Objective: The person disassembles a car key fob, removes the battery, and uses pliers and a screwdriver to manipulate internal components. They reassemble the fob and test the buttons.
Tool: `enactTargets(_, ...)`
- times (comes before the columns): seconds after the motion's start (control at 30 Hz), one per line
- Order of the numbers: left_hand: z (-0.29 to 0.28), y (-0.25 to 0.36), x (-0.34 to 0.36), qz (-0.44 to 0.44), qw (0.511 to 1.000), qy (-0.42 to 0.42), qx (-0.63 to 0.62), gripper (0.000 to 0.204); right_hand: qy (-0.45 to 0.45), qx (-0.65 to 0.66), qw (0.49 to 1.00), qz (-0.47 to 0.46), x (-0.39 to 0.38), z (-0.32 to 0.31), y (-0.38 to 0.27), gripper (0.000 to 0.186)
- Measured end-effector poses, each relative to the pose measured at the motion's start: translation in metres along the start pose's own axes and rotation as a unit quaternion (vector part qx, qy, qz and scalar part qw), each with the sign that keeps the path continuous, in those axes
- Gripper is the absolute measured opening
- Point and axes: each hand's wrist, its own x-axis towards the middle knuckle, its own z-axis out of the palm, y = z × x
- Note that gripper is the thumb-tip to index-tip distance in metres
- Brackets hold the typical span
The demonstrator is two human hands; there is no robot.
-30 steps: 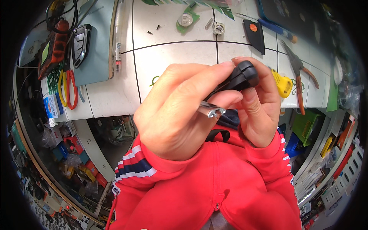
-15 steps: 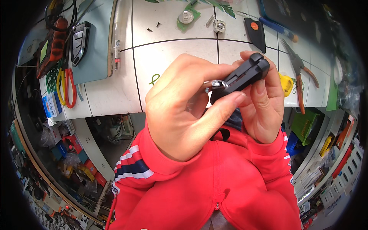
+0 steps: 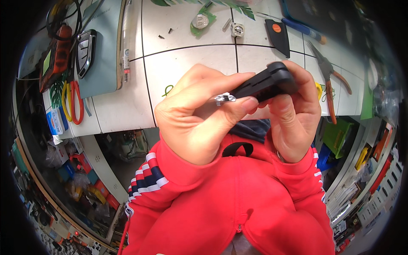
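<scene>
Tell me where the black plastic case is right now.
In the head view, the black plastic case is right of centre, held between the left hand and right hand, below the dark panel with the orange dot in the picture.

We grip a blk casing (image 3: 267,81) in L hand (image 3: 193,117) and R hand (image 3: 297,119) at a white tiled bench (image 3: 123,110), pliers (image 3: 326,69) at R, key fob (image 3: 86,52) on grey-blue folder (image 3: 107,59) at L.

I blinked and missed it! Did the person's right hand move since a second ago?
Yes. The right hand shifted a little to the right against the yellow tool on the table, now hiding most of it.
</scene>
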Motion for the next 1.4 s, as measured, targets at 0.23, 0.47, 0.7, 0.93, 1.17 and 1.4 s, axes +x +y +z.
enactTargets(0.23, -0.001, -0.011, -0.004, -0.125, 0.964, -0.022, -0.233, 0.029, -0.019, -0.082, 0.996, -0.042, 0.004, 0.001, -0.008, 0.045)
enactTargets(0.47, 0.000, -0.016, -0.007, -0.147, 0.958, -0.016, -0.247, 0.030, -0.008, -0.141, 0.987, -0.077, 0.001, 0.001, -0.009, 0.041)
enactTargets(0.7, -0.002, 0.001, -0.002, -0.191, 0.942, -0.040, -0.274, 0.034, 0.021, 0.130, 0.983, 0.131, 0.003, -0.008, -0.016, 0.029)
enactTargets(0.93, 0.004, 0.010, 0.008, -0.236, 0.929, -0.012, -0.286, 0.046, -0.068, 0.289, 0.932, 0.208, 0.004, -0.021, -0.006, 0.043)
enactTargets(1.17, 0.002, 0.012, 0.004, -0.243, 0.906, -0.025, -0.346, 0.047, 0.044, 0.068, 0.976, 0.200, 0.001, -0.007, -0.012, 0.039)
enactTargets(1.4, 0.004, 0.012, 0.001, -0.254, 0.916, 0.004, -0.310, 0.042, 0.060, 0.045, 0.978, 0.194, 0.004, -0.009, -0.013, 0.040)
